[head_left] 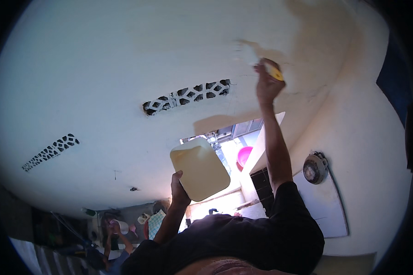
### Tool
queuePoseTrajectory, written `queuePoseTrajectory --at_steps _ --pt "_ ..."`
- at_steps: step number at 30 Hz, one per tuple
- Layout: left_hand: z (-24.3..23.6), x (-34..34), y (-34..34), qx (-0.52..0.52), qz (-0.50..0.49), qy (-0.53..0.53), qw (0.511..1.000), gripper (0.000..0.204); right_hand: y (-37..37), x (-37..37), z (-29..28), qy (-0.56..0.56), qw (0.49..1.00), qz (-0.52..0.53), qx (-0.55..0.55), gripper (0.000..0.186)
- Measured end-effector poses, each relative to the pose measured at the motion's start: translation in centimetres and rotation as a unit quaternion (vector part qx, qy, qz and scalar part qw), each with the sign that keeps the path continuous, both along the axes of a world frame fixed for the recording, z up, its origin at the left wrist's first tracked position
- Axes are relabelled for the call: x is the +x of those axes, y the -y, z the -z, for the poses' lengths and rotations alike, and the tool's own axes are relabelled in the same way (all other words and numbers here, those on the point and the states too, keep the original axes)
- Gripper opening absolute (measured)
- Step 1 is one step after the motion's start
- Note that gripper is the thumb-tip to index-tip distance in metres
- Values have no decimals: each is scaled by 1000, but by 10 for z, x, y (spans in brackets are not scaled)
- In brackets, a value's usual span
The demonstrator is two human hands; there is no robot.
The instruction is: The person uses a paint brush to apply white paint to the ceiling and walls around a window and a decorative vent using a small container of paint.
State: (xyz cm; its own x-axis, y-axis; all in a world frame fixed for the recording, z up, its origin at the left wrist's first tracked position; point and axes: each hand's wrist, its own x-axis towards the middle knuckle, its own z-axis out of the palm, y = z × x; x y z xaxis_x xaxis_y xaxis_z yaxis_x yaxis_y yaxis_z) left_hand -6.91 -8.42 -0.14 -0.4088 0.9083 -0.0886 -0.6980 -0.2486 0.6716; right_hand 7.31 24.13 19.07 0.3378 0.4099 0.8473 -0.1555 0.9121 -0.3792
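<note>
My left hand (180, 188) grips a cream rectangular plastic container (200, 176) with pale cream contents, held low in front of me. My raised right hand (268, 82) is closed on a yellow-handled tool (275, 71) against the white wall (124, 55); its far end is blurred, so I cannot tell its exact kind. Around that spot the wall shows faint cracks and a darker smudge. A patterned vent opening (186, 96) is just below and left of my right hand.
A second vent (50, 152) is at left. Below are a doorway with a pink basin (244, 157), a white board (326, 211) and a round pot-like object (315, 167) at right. At lower left another person (110, 256) handles things at a cluttered counter.
</note>
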Motion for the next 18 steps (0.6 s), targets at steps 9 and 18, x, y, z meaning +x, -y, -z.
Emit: queuePoseTrajectory --at_steps 9,18 --pt "18 -16 4 -13 19 -78 997 50 44 -69 27 117 988 89 43 28" --pt "7 -21 17 -48 -17 -35 998 57 82 -99 -14 114 987 -104 50 17"
